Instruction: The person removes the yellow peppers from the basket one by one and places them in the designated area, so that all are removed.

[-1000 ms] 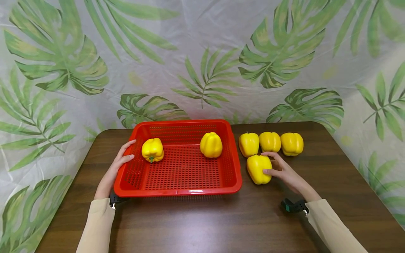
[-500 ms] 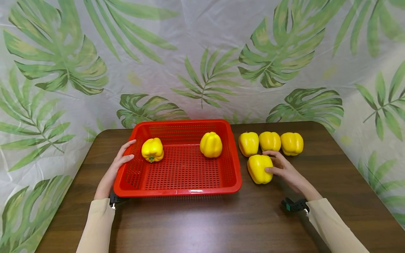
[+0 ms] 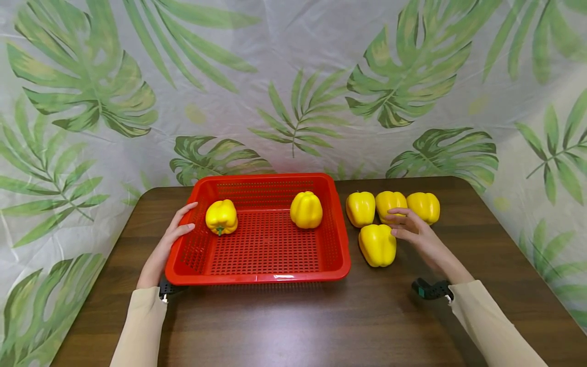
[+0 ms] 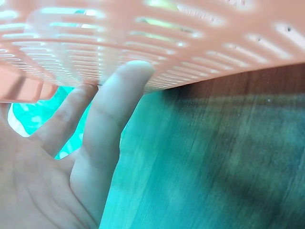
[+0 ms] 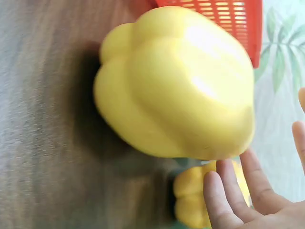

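Note:
My left hand point(image 3: 164, 244) rests at the left side of a red plastic basket point(image 3: 257, 278), fingers and thumb spread and fairly straight. In the left wrist view the thumb point(image 4: 114, 114) lies against the slotted outer wall. My right hand point(image 3: 422, 237) is beside the front yellow bell pepper point(image 3: 377, 245), fingers loosely bent and holding nothing. Its fingertips overlap the middle bell pepper point(image 3: 389, 201) of the back row in the head view. The right wrist view has the front pepper large, with fingers point(image 5: 257, 179) near its lower edge.
Inside the basket lie two yellow bell peppers, one at left point(image 3: 221, 216) and one at right point(image 3: 306, 210). The back row also has a left pepper point(image 3: 360, 209) and a right pepper point(image 3: 424, 206). A leaf-patterned cloth point(image 3: 302, 61) hangs behind the brown table point(image 3: 284, 331).
My right hand has let go of the front bell pepper and moved slightly right and away. The pepper now stands alone on the table. My left hand and the basket have stayed put.

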`<state>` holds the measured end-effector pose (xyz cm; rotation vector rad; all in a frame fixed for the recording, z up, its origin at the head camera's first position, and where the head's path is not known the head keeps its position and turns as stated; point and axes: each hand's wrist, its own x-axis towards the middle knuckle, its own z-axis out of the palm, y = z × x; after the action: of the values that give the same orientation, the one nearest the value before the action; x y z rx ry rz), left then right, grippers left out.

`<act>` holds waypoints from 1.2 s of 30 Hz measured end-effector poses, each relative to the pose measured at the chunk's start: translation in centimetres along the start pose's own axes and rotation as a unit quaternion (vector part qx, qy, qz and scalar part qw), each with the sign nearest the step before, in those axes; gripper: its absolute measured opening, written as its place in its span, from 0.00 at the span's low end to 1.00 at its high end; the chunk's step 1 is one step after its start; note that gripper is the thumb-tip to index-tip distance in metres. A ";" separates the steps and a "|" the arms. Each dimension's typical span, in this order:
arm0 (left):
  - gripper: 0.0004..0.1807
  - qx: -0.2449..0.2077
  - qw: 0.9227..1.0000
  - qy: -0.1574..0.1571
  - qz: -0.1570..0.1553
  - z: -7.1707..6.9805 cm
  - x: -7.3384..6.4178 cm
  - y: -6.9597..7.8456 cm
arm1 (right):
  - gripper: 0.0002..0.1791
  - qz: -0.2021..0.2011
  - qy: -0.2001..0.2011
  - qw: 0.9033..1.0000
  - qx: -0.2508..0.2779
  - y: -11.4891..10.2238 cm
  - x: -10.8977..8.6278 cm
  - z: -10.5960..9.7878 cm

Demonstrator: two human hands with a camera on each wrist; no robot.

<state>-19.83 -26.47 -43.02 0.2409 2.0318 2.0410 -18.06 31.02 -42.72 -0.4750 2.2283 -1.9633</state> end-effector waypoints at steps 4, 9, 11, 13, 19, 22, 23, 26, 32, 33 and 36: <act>0.29 -0.001 1.000 0.002 -0.002 0.1 0.0 0.0 | 0.20 -0.009 0.002 1.000 0.003 -0.6 0.6 0.1; 0.30 -0.004 1.000 0.000 -0.003 0.1 0.0 0.0 | 0.19 -0.010 0.001 1.000 -0.007 -1.6 1.2 0.6; 0.29 -0.006 1.000 0.001 -0.007 0.2 -0.1 0.0 | 0.20 -0.015 -0.002 1.000 -0.006 -2.0 1.5 0.9; 0.29 -0.007 1.000 0.002 -0.010 0.3 -0.1 0.0 | 0.20 -0.021 -0.005 1.000 -0.004 -2.4 1.9 1.3; 0.30 -0.007 1.000 0.004 -0.012 0.3 -0.2 0.1 | 0.21 -0.026 -0.015 1.000 -0.009 -3.4 2.9 2.4; 0.30 -0.006 1.000 0.004 -0.011 0.2 -0.2 0.1 | 0.22 -0.023 -0.025 0.999 -0.010 -3.8 3.4 3.0; 0.30 -0.006 1.000 0.004 -0.010 0.2 -0.2 0.1 | 0.22 -0.021 -0.028 0.999 -0.012 -4.0 3.6 3.1; 0.30 -0.004 1.000 0.004 -0.007 0.1 -0.1 0.0 | 0.22 -0.013 -0.036 0.999 -0.016 -4.3 4.2 3.6; 0.30 -0.003 1.000 0.004 -0.002 0.1 0.0 -0.1 | 0.23 0.001 -0.041 0.999 -0.020 -5.3 5.4 4.8; 0.30 -0.003 1.000 0.004 -0.002 0.1 0.0 -0.1 | 0.24 0.003 -0.041 0.999 -0.022 -5.5 5.6 5.0; 0.30 -0.004 1.000 0.004 -0.003 0.1 -0.1 -0.1 | 0.25 0.006 -0.046 0.999 -0.020 -6.1 6.2 5.7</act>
<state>-19.72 -26.39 -43.07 0.2254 2.0254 2.0485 -21.27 23.05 -36.85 -0.5436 2.2131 -1.8543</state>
